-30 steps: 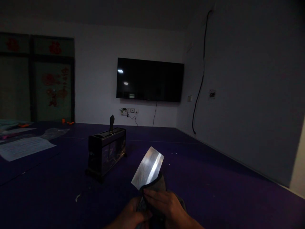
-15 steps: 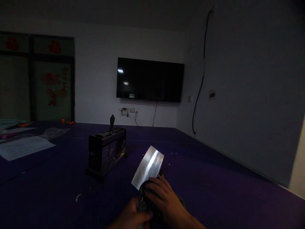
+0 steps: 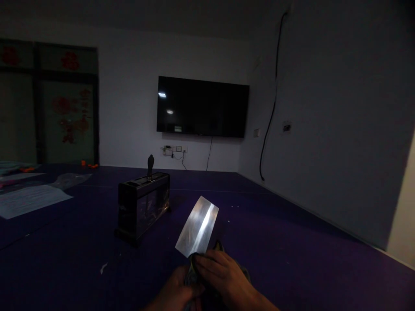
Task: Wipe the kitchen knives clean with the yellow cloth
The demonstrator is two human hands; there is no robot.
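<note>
A cleaver (image 3: 197,226) with a broad, shiny rectangular blade points up and away in front of me. Its handle end is mostly hidden by my fingers. My left hand (image 3: 177,288) is closed around the handle from the lower left. A dark, crumpled cloth (image 3: 218,246) lies under and around my right hand (image 3: 223,273), whose closed fingers press it against the base of the blade. Beyond them on the left stands a dark knife block (image 3: 142,207) with one dark-handled utensil (image 3: 150,166) upright in its top.
The purple tabletop (image 3: 275,246) carries small white scraps. Printed paper (image 3: 32,201) and a clear plastic bag (image 3: 70,180) lie at the left, with small orange items (image 3: 92,166) farther back. A television (image 3: 202,107) hangs on the far wall, and a black cable (image 3: 270,123) runs down the right wall.
My right hand has slid with the cloth down the blade towards the handle, baring more of the blade's lower part. The cleaver has shifted slightly left in view; my left hand keeps its hold.
</note>
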